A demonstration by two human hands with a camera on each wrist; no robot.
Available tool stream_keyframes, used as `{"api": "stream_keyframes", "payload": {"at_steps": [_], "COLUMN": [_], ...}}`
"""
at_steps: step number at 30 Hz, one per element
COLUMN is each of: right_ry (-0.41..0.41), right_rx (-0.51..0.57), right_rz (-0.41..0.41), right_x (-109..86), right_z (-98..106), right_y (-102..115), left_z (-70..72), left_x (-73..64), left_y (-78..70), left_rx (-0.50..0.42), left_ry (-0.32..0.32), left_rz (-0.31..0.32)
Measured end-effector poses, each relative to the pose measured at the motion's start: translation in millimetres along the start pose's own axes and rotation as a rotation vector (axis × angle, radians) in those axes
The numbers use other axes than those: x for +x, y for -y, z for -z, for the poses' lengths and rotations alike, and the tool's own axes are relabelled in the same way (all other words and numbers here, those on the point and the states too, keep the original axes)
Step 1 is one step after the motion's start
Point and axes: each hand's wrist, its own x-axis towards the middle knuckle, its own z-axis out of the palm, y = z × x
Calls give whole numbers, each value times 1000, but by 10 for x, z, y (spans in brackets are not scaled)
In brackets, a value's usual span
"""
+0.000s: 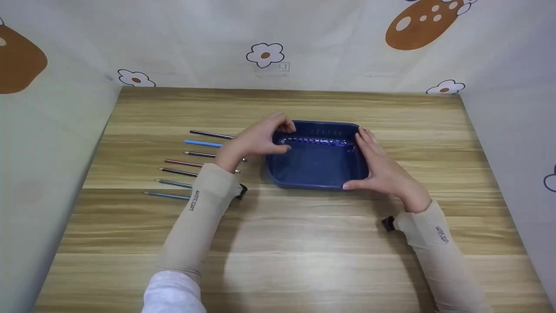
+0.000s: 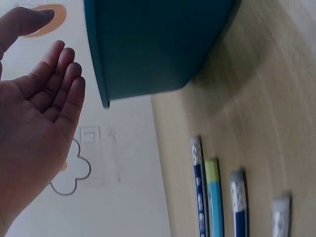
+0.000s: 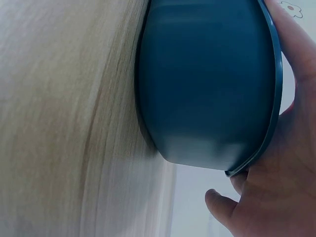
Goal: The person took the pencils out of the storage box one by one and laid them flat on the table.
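A dark blue plastic bin [image 1: 315, 167] stands upright on the wooden table. My right hand [image 1: 382, 171] grips its right end, thumb at the front corner and fingers at the back corner; in the right wrist view, the palm [image 3: 281, 187] lies against the rim. Over the left rim hovers my left hand [image 1: 263, 137], its fingers loosely bent and thumb apart. Held in it is nothing, as the left wrist view shows the palm [image 2: 37, 118] beside the bin wall [image 2: 148, 49]. A shiny patterned strip [image 1: 321, 142] runs along the bin's back inside.
Several pencils [image 1: 173, 196] lie in a row on the table left of the bin, partly hidden under my left forearm. One is light blue [image 1: 202, 143]. White sheets printed with flowers [image 1: 265, 55] stand behind the table [image 1: 304, 243] and on both sides.
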Motion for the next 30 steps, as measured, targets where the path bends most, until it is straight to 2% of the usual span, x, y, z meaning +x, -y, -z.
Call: {"api": "stream_keyframes", "payload": {"at_steps": [6,11,15,20,25,30], "right_ry": [-2,-6,-1,5,5,2], "right_rx": [3,7,5,-2,1,6], "right_rz": [-1,-3,-6,-10,-12,-13], "right_x": [5,3,1,1,2,2], "right_z": [-1,-3,-4,-4,-1,0], "right_y": [-6,-9,-3,5,2,-6], "left_z": [-121,-240,-350,-467,-549,-618], "left_x": [152,287,382,445,488,515], "left_y": [-63,-88,-94,-125,-143,-133], "left_rx": [80,145,217,325,439,503], "left_ry": [64,89,108,134,159,198], "left_rz": [32,38,69,134,172,232]}}
